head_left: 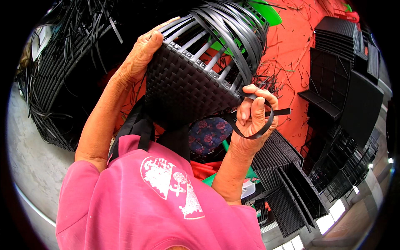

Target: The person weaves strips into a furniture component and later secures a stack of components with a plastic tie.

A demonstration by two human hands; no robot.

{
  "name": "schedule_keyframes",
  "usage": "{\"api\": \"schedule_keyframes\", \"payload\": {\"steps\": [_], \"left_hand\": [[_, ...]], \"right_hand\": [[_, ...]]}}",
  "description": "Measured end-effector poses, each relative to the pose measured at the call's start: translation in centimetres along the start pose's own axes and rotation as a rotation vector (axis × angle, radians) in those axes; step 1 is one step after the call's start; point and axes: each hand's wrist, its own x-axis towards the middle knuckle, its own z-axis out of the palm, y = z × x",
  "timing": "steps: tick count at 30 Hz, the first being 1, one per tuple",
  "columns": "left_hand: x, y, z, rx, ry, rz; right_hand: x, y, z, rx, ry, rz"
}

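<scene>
A half-woven black basket-like piece [191,83] is tilted in front of me, its lower part tightly woven from flat plastic strips. Above the weave run bare grey-black ribs [204,56], and a bundle of loose black strips [227,27] loops over the upper right. My left hand [146,52] grips the left edge, thumb on the near side, its other fingers partly hidden. At the lower right corner, my right hand [258,110] is closed in a pinch on a flat black plastic strip [266,131], which curls round in a loop with one end sticking out rightward.
Strip scraps litter the red floor [287,58]. A large woven piece with hanging strips [71,75] stands at left. Stacked black woven panels [329,79] lie at right, more woven pieces [279,156] nearer. A green plastic object [268,13] and a floral cushion [208,135] show too.
</scene>
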Motion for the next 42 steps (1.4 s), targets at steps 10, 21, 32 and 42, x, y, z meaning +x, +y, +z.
{"api": "schedule_keyframes", "payload": {"steps": [10,21,32,42], "left_hand": [[0.0,0.1,0.0,-0.035,-0.020,0.015],[-0.1,0.1,0.0,-0.015,-0.027,-0.014],[0.0,0.0,0.1,-0.053,-0.040,-0.012],[-0.3,0.3,0.5,-0.006,-0.006,-0.008]], "right_hand": [[-0.4,-0.4,0.1,0.027,0.012,0.020],[-0.5,-0.6,0.0,0.060,0.030,0.028],[0.2,-1.7,0.9,-0.303,0.072,0.121],[1.0,-0.6,2.5,-0.875,0.017,-0.095]]}}
